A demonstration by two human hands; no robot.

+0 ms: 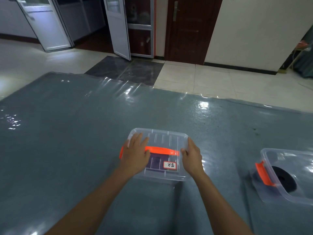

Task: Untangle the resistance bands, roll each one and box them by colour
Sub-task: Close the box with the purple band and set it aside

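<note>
Left hand (135, 156) lies flat on the lidded clear box (166, 139), fingers straight. Right hand (193, 158) presses the box's right wall, fingers straight, thumb on the lid. A second box (277, 156) sits at the table (67, 133) right edge.

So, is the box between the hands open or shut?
Shut: the lid with its orange handle covers the box; the left hand lies on it.

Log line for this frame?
purple-band box: lidded | left hand: presses lid | right hand: at lid edge | black-band box: right

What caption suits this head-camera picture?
Left hand and right hand on a lidded clear box; a second box holds a black roll.
</note>
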